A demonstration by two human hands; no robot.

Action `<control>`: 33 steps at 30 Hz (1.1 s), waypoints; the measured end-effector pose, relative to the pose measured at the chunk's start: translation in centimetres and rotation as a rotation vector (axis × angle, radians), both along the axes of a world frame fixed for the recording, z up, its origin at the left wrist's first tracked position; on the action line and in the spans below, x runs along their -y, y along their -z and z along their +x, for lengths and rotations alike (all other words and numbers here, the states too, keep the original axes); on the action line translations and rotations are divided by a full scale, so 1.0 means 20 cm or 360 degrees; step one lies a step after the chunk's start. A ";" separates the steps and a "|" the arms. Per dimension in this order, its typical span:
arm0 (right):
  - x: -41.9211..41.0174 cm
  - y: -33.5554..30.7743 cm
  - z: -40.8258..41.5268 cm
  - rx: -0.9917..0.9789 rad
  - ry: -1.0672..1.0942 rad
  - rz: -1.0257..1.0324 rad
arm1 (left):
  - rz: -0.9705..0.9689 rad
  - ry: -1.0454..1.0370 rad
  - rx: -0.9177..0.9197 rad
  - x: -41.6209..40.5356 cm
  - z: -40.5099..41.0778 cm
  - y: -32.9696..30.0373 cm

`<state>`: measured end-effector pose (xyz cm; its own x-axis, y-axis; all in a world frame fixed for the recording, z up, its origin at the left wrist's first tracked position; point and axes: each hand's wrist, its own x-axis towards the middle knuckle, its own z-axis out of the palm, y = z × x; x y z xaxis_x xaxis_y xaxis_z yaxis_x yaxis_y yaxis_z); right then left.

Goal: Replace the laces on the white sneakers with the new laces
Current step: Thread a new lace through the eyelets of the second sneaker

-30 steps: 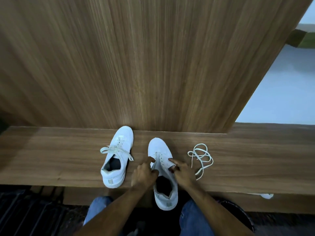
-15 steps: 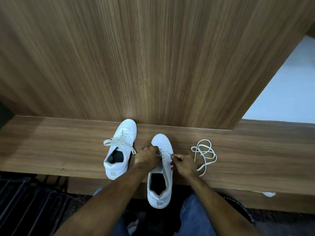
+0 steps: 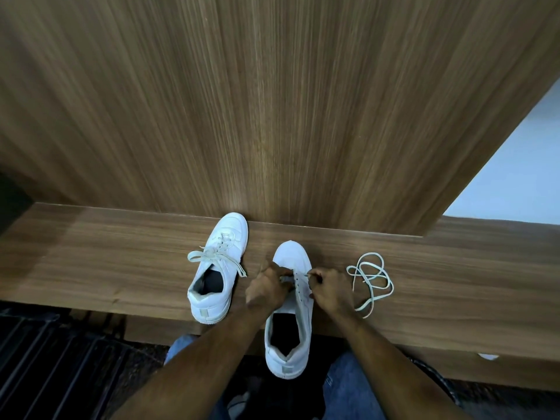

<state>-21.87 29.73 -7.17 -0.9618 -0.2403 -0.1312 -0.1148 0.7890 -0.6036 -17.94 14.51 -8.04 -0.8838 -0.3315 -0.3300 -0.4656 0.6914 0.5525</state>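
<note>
Wood grain runs up the wall panel (image 3: 272, 101) and along the shelf (image 3: 106, 262) at its foot. Two white sneakers sit there, toes to the panel. Left sneaker (image 3: 219, 268) is laced, tied in a bow. Right sneaker (image 3: 291, 313) hangs its heel over the shelf's near edge, above the person's jeans (image 3: 348, 386). Left hand (image 3: 266, 287) curls over its eyelets; whether it holds anything I cannot tell. Right hand (image 3: 330, 287) pinches a lace end (image 3: 310, 272) beside the eyelets. Loose lace (image 3: 371, 278) lies coiled just right of that hand.
</note>
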 end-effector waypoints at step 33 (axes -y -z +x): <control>0.06 -0.03 -0.05 -0.0231 -0.0217 0.0395 | 0.0021 0.0007 -0.0066 -0.01 -0.01 -0.02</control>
<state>-22.85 28.43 -6.50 -0.9359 -0.3461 -0.0657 -0.3004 0.8815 -0.3642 -18.04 14.75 -7.73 -0.8982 -0.3237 -0.2974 -0.4393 0.6857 0.5803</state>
